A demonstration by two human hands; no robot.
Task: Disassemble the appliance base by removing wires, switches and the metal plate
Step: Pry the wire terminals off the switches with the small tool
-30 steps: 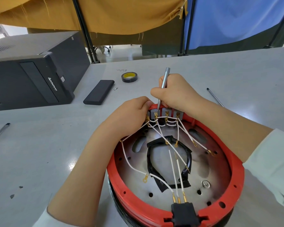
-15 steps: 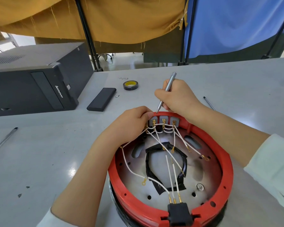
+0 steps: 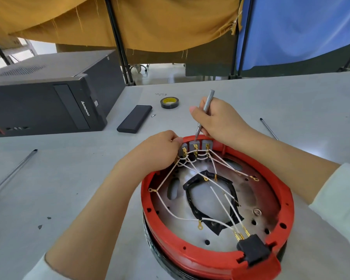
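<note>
The round red appliance base [image 3: 287,201] lies open side up on the table, with a metal plate [image 3: 198,233] inside. White wires [image 3: 170,209] with gold terminals run from three grey switches [image 3: 194,146] at the far rim to a black plug socket [image 3: 253,249] at the near rim. My left hand [image 3: 156,150] grips the far-left rim beside the leftmost switch. My right hand [image 3: 218,120] holds a thin silver screwdriver [image 3: 207,104] like a pen, its tip at the rim just behind the middle switch.
A black computer tower [image 3: 49,98] lies at the left. A flat black case [image 3: 134,119], a small screw bit [image 3: 153,115] and a roll of black tape [image 3: 169,102] lie beyond the base. Thin metal rods lie at the left [image 3: 12,171] and right [image 3: 269,129].
The screwdriver tip has lifted from among the switch terminals to the rim behind them and my right hand has risen. The view has shifted, so the base sits lower and further right.
</note>
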